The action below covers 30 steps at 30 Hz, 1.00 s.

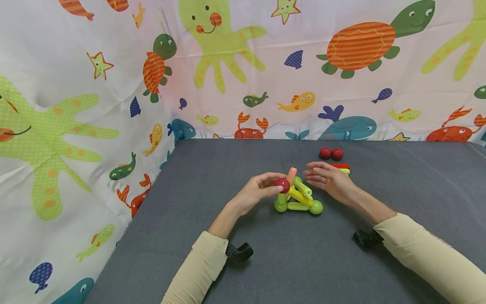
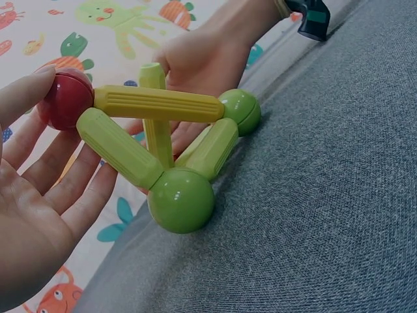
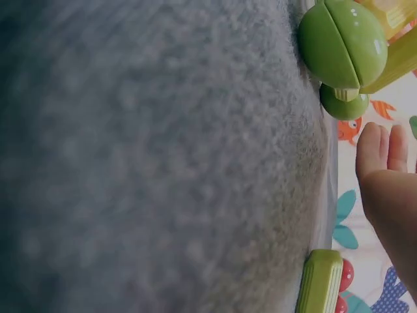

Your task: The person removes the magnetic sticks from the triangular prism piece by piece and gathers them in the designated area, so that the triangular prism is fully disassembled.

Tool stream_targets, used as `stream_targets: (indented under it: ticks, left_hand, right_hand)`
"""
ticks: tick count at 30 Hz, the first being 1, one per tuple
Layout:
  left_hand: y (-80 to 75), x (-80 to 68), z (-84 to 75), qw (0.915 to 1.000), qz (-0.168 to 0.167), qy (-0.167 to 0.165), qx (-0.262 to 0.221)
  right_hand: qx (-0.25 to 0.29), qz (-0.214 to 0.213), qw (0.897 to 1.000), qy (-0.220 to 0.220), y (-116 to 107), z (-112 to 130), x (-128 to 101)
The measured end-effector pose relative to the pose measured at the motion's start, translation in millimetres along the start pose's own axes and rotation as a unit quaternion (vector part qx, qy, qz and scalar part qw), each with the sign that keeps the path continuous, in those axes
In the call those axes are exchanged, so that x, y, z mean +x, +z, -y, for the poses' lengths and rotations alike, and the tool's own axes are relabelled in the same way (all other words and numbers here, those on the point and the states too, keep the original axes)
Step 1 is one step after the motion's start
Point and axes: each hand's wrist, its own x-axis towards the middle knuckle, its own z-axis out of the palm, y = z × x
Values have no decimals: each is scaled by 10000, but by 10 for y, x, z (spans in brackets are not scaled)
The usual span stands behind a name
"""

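Note:
My left hand [image 1: 258,187] pinches a red ball [image 1: 282,185] between thumb and fingers. This ball sits at the top of a small frame of rods and balls standing on the cloth. In the left wrist view a yellow rod [image 2: 159,104] and a green rod [image 2: 120,149] slope from it to green balls, one of them nearest the camera [image 2: 181,201]. An orange rod [image 1: 291,175] sticks up behind the red ball. To the right of the frame, my right hand [image 1: 333,180] is held with fingers extended, apart from the pieces and holding nothing.
Two loose red balls [image 1: 331,153] lie at the back of the grey cloth table [image 1: 212,169]. A red rod [image 1: 341,166] and a green rod [image 1: 345,171] lie partly behind the right hand. Behind the table hangs a curtain [image 1: 243,38] printed with sea animals.

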Motion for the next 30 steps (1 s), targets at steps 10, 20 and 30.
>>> stream_targets:
  ticks: [10, 20, 30]
  left_hand:
    - [6, 5, -10, 10000, 39, 22, -7]
    - [-7, -1, -15, 10000, 25, -23, 15]
    - [-5, -1, -9, 10000, 21, -28, 1]
  right_hand:
    - [-2526, 353, 9623, -945, 42, -43, 21]
    - [-3290, 1157, 9189, -1842, 53, -78, 43]
    - [-3725, 1377, 8910, -2200, 100, -96, 64]
